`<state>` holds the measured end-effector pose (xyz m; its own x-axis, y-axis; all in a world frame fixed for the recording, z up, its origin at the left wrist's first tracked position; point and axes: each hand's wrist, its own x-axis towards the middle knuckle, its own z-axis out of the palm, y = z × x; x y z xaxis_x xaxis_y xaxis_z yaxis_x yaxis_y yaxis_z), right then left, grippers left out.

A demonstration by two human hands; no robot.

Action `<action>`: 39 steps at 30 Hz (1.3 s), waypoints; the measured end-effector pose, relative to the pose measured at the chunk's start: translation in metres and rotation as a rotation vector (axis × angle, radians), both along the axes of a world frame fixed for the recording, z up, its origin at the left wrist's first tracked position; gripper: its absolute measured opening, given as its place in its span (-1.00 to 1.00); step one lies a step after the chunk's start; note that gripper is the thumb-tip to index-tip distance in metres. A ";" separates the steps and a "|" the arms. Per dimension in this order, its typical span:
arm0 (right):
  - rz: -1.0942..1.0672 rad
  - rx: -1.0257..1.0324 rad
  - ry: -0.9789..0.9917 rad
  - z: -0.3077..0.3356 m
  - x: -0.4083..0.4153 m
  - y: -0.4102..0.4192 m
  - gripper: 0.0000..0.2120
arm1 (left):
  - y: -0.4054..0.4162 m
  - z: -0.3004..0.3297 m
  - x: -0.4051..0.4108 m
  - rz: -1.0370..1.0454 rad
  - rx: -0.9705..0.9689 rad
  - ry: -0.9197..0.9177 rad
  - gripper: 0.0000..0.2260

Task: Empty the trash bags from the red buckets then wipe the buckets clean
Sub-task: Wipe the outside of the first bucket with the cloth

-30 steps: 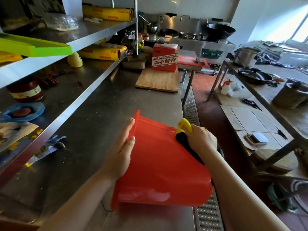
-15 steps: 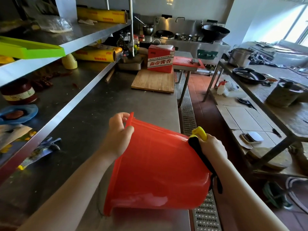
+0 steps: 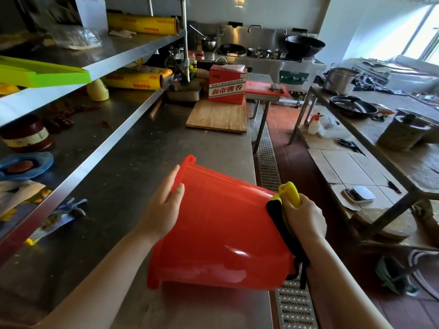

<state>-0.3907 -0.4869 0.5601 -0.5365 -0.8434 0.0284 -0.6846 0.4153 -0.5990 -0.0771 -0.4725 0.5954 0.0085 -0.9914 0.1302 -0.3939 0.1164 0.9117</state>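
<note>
A: Two hands on one red bucket (image 3: 221, 229). It lies on its side on the steel counter (image 3: 133, 176), long axis running from the base near the body out to the rim at far left.

B: Grip?

A: Left hand (image 3: 164, 210) lies flat on the left wall just below the rim, fingers straight, only steadying. Right hand (image 3: 303, 216) is clenched round a yellow-and-black cloth (image 3: 285, 205), pressed to the right wall.

B: Next pass?

A: Probably along that wall. Right hand is nearer; bucket sits to its left. Inside is hidden.
</note>
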 end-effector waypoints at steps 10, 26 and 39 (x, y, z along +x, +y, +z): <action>0.066 -0.102 0.170 -0.008 0.016 0.000 -0.64 | 0.013 -0.033 0.001 -0.050 -0.117 0.071 -0.50; 0.572 -0.315 0.437 0.037 0.198 -0.030 -0.55 | 0.024 -0.044 0.009 -0.054 -0.260 0.161 -0.57; 0.477 -0.229 0.462 0.027 0.113 -0.039 -0.63 | 0.029 -0.054 0.010 0.026 -0.154 0.087 -0.55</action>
